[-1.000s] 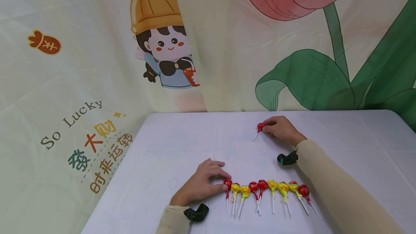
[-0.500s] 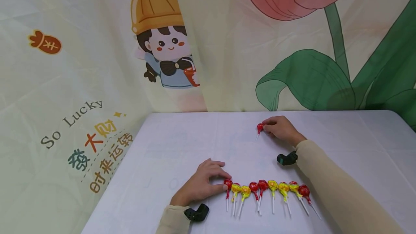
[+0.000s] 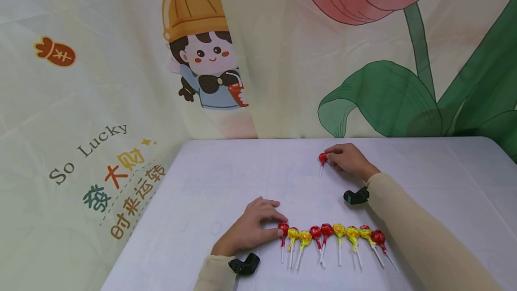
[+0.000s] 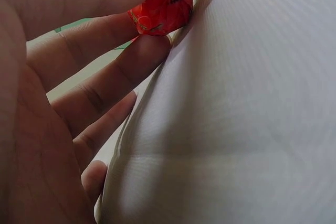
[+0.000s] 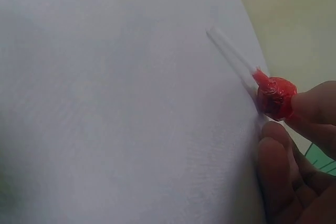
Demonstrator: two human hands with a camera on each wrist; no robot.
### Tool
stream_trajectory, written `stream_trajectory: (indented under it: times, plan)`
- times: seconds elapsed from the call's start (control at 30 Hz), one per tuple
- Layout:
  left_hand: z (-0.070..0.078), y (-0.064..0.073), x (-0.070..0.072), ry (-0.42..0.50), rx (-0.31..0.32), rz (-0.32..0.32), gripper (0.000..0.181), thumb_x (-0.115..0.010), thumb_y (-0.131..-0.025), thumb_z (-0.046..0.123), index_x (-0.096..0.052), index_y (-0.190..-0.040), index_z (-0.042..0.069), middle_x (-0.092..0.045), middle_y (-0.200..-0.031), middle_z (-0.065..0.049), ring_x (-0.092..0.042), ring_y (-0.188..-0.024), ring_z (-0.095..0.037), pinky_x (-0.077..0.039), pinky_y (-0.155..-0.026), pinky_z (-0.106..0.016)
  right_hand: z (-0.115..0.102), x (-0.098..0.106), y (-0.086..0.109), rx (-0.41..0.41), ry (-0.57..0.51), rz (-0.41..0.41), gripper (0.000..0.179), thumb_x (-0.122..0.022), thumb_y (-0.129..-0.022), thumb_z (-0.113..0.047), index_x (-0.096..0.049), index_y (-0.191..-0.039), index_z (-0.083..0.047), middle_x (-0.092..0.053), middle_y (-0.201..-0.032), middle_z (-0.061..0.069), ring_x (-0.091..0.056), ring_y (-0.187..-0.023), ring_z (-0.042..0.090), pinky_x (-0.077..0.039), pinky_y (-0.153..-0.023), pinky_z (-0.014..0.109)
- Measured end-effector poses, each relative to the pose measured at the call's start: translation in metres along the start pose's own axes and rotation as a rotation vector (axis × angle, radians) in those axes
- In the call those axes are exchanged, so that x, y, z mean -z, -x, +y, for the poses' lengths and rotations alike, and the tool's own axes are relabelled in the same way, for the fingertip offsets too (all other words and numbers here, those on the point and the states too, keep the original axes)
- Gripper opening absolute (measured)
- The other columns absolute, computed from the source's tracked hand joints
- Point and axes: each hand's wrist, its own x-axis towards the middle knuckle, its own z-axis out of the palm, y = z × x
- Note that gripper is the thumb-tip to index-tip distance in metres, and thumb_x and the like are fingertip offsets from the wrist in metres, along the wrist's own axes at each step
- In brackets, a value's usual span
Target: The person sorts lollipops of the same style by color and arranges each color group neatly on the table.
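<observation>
Near the table's far side, my right hand pinches a red-wrapped lollipop by its head, and its white stick points toward me. In the right wrist view that lollipop sits against the thumb and finger, close to the table surface. My left hand holds the leftmost red lollipop of a row between thumb and fingers. The left wrist view shows its red wrapper between them, the other fingers spread. To its right lie several yellow lollipops and red lollipops, sticks toward me.
A white cloth covers the table. Behind its far edge hangs a printed curtain with a cartoon figure and a tulip. Each wrist carries a black camera. The right forearm reaches past the row's right end.
The lollipop in my right hand has turned so its stick points more straight toward me, and it has shifted very slightly left. My left hand and the row stay put.
</observation>
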Motion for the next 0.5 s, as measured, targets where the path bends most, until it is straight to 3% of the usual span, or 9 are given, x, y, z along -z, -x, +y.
stream_trajectory:
  times: [0.23, 0.5]
  plan:
    - [-0.0001, -0.0009, 0.0002, 0.001, -0.010, 0.000, 0.022, -0.074, -0.089, 0.040, -0.074, -0.110, 0.035, -0.063, -0.123, 0.018, -0.043, -0.135, -0.010, -0.009, -0.120, -0.051, 0.0000, 0.0014, -0.0004, -0.016, -0.004, 0.001, 0.038, -0.055, -0.102, -0.023, -0.060, -0.136, -0.007, -0.065, -0.104, 0.012, -0.060, -0.084, 0.023, -0.052, -0.074, 0.030]
    - [-0.0008, -0.0008, 0.0007, 0.009, -0.029, -0.005, 0.022, -0.074, -0.090, 0.039, -0.075, -0.111, 0.033, -0.063, -0.123, 0.016, -0.044, -0.134, -0.013, -0.009, -0.119, -0.052, 0.0001, 0.0053, 0.0023, -0.035, -0.043, -0.018, 0.048, -0.054, -0.103, -0.029, -0.049, -0.144, -0.004, -0.066, -0.109, 0.013, -0.064, -0.092, 0.024, -0.054, -0.084, 0.034]
